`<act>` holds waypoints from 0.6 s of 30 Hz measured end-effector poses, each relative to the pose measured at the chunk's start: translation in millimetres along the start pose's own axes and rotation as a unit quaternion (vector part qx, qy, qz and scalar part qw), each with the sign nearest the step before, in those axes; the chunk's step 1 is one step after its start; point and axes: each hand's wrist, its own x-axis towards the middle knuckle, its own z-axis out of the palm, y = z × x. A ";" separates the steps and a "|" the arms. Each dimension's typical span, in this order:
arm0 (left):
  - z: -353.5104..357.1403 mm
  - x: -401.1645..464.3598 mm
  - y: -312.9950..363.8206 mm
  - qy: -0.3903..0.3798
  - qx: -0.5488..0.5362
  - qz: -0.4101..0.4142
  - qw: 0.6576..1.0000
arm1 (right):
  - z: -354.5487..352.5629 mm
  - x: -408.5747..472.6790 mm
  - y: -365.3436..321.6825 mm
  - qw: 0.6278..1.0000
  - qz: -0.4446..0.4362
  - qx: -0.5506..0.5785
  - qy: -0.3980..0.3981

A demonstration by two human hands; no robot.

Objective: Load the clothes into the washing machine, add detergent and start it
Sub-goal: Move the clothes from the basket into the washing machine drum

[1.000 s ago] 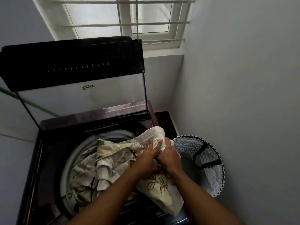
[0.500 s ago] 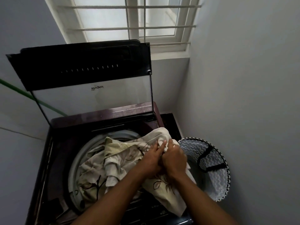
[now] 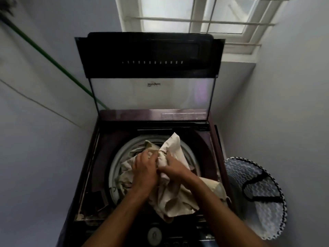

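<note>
Both hands press a crumpled cream patterned cloth (image 3: 170,191) into the round grey-rimmed drum (image 3: 115,163) of the dark maroon top-loading washing machine (image 3: 92,157); the left hand (image 3: 145,171) and right hand (image 3: 175,170) each clutch its folds, while one end drapes over the front edge

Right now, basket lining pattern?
Basket: blue-grey and white zigzag lining, black-and-white trimmed rim. Head view.
</note>
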 end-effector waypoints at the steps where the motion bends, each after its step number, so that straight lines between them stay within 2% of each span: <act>1: -0.6 -3.1 -9.3 -0.032 0.015 -0.028 0.999 | 8.6 5.0 4.3 0.998 -0.012 -0.061 -0.012; 3: 4.8 -7.8 -27.4 -0.079 -0.003 -0.059 0.995 | 17.0 14.5 15.7 0.984 -0.063 -0.167 -0.011; 5: 17.0 -4.6 -42.7 -0.114 -0.037 -0.072 0.990 | 23.3 28.1 24.0 0.970 -0.110 -0.218 -0.021; 12: 62.8 35.4 -74.6 -0.277 -0.054 -0.070 0.957 | 35.0 85.9 47.4 0.955 0.034 -0.291 -0.051; 16: 97.0 43.8 -78.4 -0.279 -0.015 -0.080 0.957 | 56.4 108.2 74.8 0.948 0.083 -0.305 -0.016; 18: 114.8 41.6 -76.2 -0.311 -0.017 -0.086 0.946 | 68.0 114.5 88.2 0.941 0.117 -0.318 -0.014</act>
